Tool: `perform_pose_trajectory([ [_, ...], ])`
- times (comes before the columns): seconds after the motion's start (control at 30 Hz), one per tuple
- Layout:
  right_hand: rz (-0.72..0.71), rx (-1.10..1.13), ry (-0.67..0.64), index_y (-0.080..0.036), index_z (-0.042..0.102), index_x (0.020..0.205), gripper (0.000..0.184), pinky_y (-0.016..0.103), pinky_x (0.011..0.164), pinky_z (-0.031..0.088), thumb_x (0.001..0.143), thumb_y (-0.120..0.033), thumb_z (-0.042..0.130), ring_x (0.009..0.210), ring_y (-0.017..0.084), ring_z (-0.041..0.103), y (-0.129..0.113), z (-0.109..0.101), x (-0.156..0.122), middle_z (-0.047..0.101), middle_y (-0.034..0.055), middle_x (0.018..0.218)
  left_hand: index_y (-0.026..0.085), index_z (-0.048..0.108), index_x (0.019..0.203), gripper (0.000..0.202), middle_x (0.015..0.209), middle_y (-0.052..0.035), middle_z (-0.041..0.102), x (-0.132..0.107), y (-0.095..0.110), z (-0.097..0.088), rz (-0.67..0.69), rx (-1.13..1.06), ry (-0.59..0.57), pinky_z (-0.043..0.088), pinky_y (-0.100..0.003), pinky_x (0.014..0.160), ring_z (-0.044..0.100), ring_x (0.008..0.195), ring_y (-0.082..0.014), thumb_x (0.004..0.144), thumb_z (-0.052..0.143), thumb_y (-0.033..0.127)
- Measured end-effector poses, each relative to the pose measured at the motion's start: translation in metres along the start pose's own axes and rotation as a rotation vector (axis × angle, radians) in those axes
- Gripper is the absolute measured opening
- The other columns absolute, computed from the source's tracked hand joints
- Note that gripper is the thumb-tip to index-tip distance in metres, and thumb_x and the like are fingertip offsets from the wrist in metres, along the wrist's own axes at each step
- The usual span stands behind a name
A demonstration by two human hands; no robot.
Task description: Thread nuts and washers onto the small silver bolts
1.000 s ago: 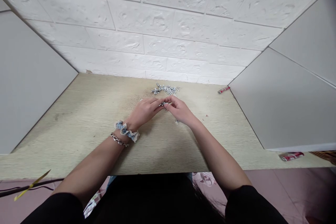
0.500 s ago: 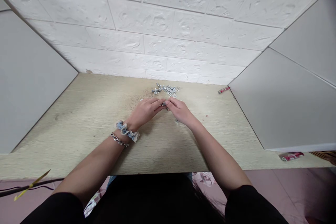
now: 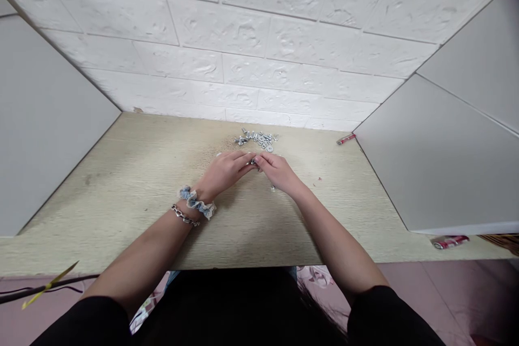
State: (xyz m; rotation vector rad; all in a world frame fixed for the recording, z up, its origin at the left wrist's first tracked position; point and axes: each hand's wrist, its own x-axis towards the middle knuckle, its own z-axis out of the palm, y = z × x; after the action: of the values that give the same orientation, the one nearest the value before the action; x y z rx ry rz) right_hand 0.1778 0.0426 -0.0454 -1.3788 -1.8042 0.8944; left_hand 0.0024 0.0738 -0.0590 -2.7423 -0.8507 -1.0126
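My left hand (image 3: pixel 226 172) and my right hand (image 3: pixel 279 171) meet over the middle of the table, fingertips almost touching. Between them is a small silvery bolt (image 3: pixel 252 161), mostly covered by the fingers. Both hands are closed on it, the right thumb pressing near its end. Whether a nut or washer is on the bolt I cannot tell. Just beyond the fingers lies a loose pile of metal bolts (image 3: pixel 240 141), nuts (image 3: pixel 263 145) and washers (image 3: pixel 270 148). Another small metal piece (image 3: pixel 273 188) rests beside my right wrist.
A white brick-pattern wall (image 3: pixel 239 70) closes off the back of the table (image 3: pixel 133 173). Grey panels stand at the left (image 3: pixel 48 119) and right (image 3: pixel 446 157). One red battery (image 3: pixel 346 139) lies at the back right, another (image 3: pixel 451 242) near the front right edge. A dark cable (image 3: pixel 24 294) hangs front left.
My fingers have shifted very slightly around the bolt. Arms, pile and everything else stay where they were.
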Motion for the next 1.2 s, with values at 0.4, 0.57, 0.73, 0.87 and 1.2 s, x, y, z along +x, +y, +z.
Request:
perform_pose_trajectory([
  [0.4, -0.011, 0.104, 0.005, -0.02, 0.059, 0.09, 0.018, 0.028, 0.071, 0.043, 0.083, -0.033, 0.049, 0.075, 0.012, 0.054, -0.001, 0.001, 0.001, 0.062, -0.0003, 0.087, 0.016, 0.058, 0.113, 0.03, 0.09, -0.0056, 0.068, -0.001, 0.0, 0.001, -0.018, -0.037, -0.013, 0.047, -0.022, 0.064, 0.062, 0.075, -0.0126, 0.091, 0.047, 0.033],
  [0.57, -0.015, 0.178, -0.001, -0.022, 0.06, 0.095, 0.018, 0.03, 0.074, 0.045, 0.081, -0.031, 0.053, 0.075, 0.012, 0.056, 0.004, 0.001, 0.002, 0.063, 0.0002, 0.092, 0.016, 0.058, 0.113, 0.03, 0.089, -0.0058, 0.068, -0.001, -0.001, 0.001, -0.012, -0.037, -0.008, 0.048, -0.023, 0.063, 0.063, 0.074, -0.0127, 0.091, 0.046, 0.033],
  [0.73, 0.013, 0.251, -0.011, -0.022, 0.06, 0.097, 0.021, 0.031, 0.075, 0.046, 0.079, -0.03, 0.056, 0.072, 0.012, 0.056, 0.007, 0.001, 0.004, 0.064, 0.0009, 0.092, 0.017, 0.056, 0.115, 0.031, 0.093, -0.0061, 0.068, -0.001, 0.0, 0.001, 0.004, -0.035, 0.028, 0.05, -0.024, 0.066, 0.064, 0.079, -0.0131, 0.092, 0.046, 0.034],
  [0.87, 0.007, 0.268, -0.008, -0.021, 0.06, 0.097, 0.024, 0.03, 0.073, 0.045, 0.081, -0.038, 0.052, 0.072, 0.012, 0.055, 0.008, 0.002, 0.004, 0.062, 0.0009, 0.089, 0.016, 0.056, 0.115, 0.031, 0.093, -0.0065, 0.068, 0.0, 0.001, 0.0, 0.005, -0.03, 0.036, 0.051, -0.024, 0.067, 0.064, 0.079, -0.0134, 0.092, 0.046, 0.034],
  [1.2, 0.005, 0.124, 0.037, -0.02, 0.058, 0.081, 0.027, 0.028, 0.071, 0.04, 0.086, -0.042, 0.044, 0.075, 0.014, 0.054, 0.006, 0.002, 0.003, 0.061, -0.0008, 0.077, 0.017, 0.059, 0.111, 0.028, 0.089, -0.005, 0.068, 0.0, 0.001, 0.001, 0.012, -0.016, 0.017, 0.049, -0.023, 0.065, 0.063, 0.076, -0.0124, 0.091, 0.047, 0.033],
])
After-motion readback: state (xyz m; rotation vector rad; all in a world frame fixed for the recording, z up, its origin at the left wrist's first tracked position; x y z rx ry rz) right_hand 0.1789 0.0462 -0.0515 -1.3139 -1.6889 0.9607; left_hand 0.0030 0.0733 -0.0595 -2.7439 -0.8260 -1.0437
